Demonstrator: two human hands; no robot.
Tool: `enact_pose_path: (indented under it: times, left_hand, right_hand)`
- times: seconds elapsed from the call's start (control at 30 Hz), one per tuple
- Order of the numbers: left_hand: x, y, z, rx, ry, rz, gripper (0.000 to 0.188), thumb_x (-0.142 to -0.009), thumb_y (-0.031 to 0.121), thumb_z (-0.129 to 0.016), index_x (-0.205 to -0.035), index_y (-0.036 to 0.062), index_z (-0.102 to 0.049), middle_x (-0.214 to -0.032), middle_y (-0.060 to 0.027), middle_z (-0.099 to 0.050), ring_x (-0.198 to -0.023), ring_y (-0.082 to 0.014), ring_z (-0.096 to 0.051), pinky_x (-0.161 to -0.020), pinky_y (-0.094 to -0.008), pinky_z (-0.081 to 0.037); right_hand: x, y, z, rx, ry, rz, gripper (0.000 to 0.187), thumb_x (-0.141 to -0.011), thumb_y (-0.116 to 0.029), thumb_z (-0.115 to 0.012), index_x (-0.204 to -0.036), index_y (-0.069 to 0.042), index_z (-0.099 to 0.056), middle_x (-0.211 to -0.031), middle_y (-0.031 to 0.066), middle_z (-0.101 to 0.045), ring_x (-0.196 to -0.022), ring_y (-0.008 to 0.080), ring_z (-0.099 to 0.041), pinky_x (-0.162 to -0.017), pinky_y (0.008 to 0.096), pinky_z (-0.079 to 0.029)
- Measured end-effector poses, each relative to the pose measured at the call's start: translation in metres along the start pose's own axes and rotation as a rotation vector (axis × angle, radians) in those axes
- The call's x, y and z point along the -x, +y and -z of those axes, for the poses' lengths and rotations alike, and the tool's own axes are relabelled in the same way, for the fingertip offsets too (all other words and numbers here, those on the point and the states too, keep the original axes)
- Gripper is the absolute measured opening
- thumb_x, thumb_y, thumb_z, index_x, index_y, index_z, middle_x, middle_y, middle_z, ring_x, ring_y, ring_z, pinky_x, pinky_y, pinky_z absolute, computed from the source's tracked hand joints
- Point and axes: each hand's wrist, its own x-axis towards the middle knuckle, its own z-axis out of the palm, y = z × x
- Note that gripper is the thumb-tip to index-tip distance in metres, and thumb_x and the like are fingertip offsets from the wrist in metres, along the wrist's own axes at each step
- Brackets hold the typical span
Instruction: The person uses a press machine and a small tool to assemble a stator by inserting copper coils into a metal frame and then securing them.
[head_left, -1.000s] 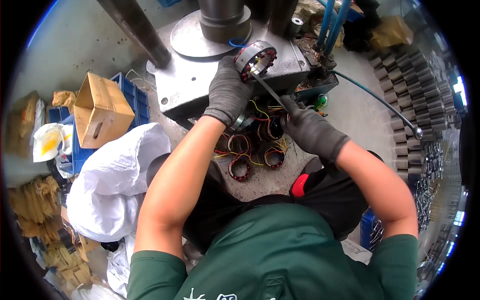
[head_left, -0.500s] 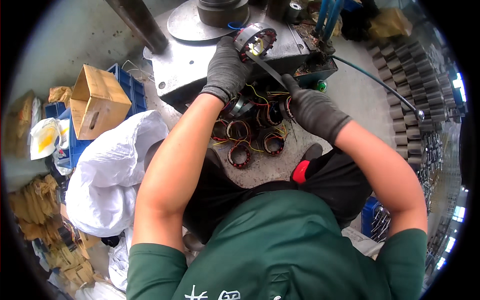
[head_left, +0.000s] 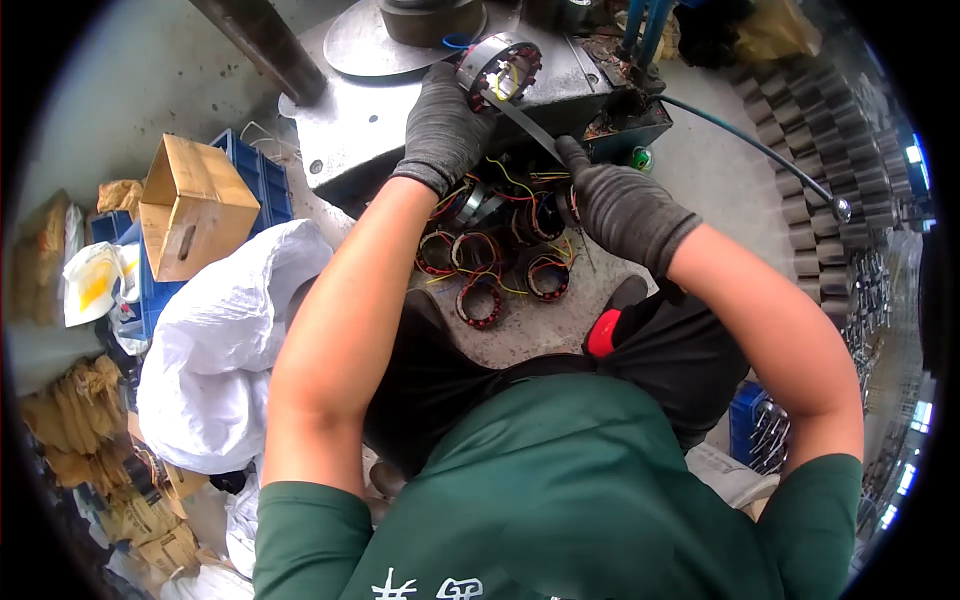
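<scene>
My left hand [head_left: 446, 125], in a dark grey knitted glove, grips a motor stator [head_left: 488, 62] by its metal ring at the front edge of the machine bed. Red-edged teeth and yellow leads show inside the stator. My gloved right hand [head_left: 625, 205] is closed on a flat file [head_left: 530, 128], a long thin grey blade. Its far end reaches the stator's near inner rim; whether it touches cannot be made out. Below both hands, several wound stators [head_left: 478, 302] with red, yellow and green wires lie on the floor between my feet.
The grey machine bed [head_left: 360, 110] carries a round steel plate [head_left: 345, 45]. A cardboard box [head_left: 195, 205] rests on blue crates [head_left: 262, 185] at left, by a white sack [head_left: 215, 350]. Stacked metal cylinders [head_left: 800, 150] line the right side, with a dark hose [head_left: 750, 138] nearby.
Both hands, the stator and the file appear slightly higher and further left in the picture, as does the machine bed. The grips stay the same.
</scene>
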Motion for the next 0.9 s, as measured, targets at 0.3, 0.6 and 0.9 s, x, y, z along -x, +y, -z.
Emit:
enact_pose_path:
  times: [0.3,0.6,0.9]
  left_hand:
    - [-0.009,-0.012,-0.012,0.075,-0.048,-0.068,0.061,-0.084,0.028,-0.08,-0.13,-0.0017,-0.053,-0.113,-0.0249,-0.07,-0.106,-0.0392,-0.071,-0.092,-0.0458,-0.056]
    - [-0.005,-0.011,-0.003,0.032,-0.043,-0.05,0.059,-0.083,0.017,-0.079,-0.13,-0.0019,-0.049,-0.116,-0.0231,-0.072,-0.107,-0.034,-0.072,-0.094,-0.0409,-0.057]
    - [-0.007,-0.006,0.004,0.119,-0.134,-0.049,0.071,-0.08,0.017,-0.082,-0.138,-0.0003,-0.044,-0.12,-0.0233,-0.072,-0.112,-0.0323,-0.072,-0.097,-0.0404,-0.058]
  right_hand:
    - [-0.074,-0.007,0.001,-0.078,0.22,0.158,0.068,-0.095,-0.006,-0.049,-0.158,0.007,-0.028,-0.102,0.0284,-0.073,-0.097,0.0433,-0.073,-0.085,0.051,-0.057]
    - [0.027,0.036,-0.029,-0.368,0.167,0.09,0.067,-0.102,-0.027,-0.06,-0.161,-0.01,-0.033,-0.103,0.0299,-0.071,-0.1,0.045,-0.07,-0.088,0.0504,-0.055]
    - [0.06,0.066,-0.062,-0.469,0.54,0.222,0.054,-0.104,-0.025,-0.06,-0.155,-0.014,-0.047,-0.097,0.026,-0.071,-0.084,0.0398,-0.073,-0.077,0.0484,-0.057]
